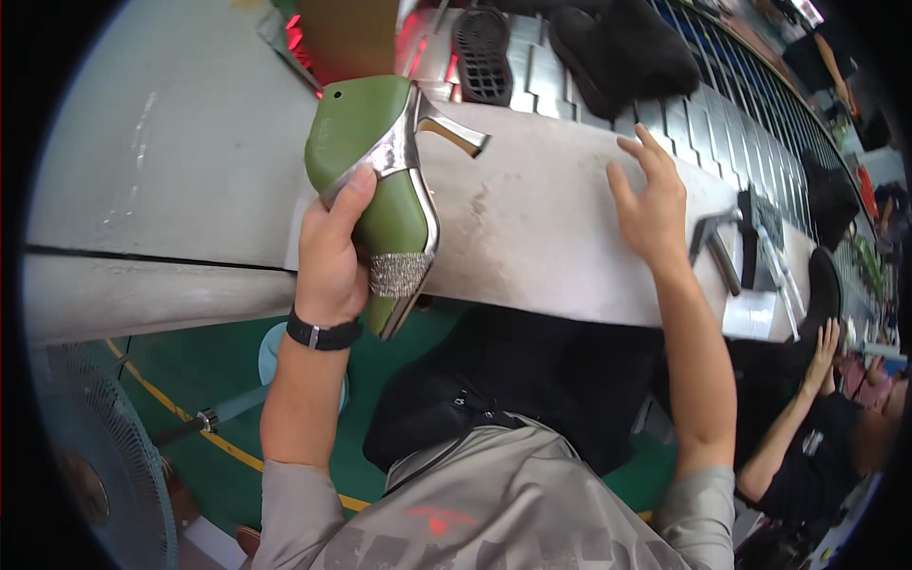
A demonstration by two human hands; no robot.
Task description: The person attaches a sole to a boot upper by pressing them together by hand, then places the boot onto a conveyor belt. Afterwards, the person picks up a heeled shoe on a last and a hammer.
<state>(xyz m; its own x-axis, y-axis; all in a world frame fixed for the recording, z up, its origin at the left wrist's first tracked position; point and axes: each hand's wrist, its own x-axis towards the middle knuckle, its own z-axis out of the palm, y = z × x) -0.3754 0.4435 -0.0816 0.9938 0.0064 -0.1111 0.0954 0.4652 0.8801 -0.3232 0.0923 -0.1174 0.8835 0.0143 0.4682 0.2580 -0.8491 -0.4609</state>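
A high-heeled shoe (pixel 393 152) with silver straps and a glittery toe band sits on a green shoe last (pixel 353 119). My left hand (pixel 332 242) is wrapped round its middle and holds it above the near edge of the bench, toe toward me, sole and heel turned to the right. A dark strap circles my left wrist. My right hand (pixel 653 201) hovers over the right part of the bench with fingers spread and nothing in it. The hammer (pixel 722 242) lying on the bench is the nearest tool to that hand.
Pale bench (pixel 532 209) before me; beyond it a metal slat conveyor (pixel 546 71) carries dark soles (pixel 483 57) and black shoes. A box-like machine with red lights (pixel 332 43) stands at the far left. Fan (pixel 104 465) at lower left; a co-worker (pixel 807 446) sits at right.
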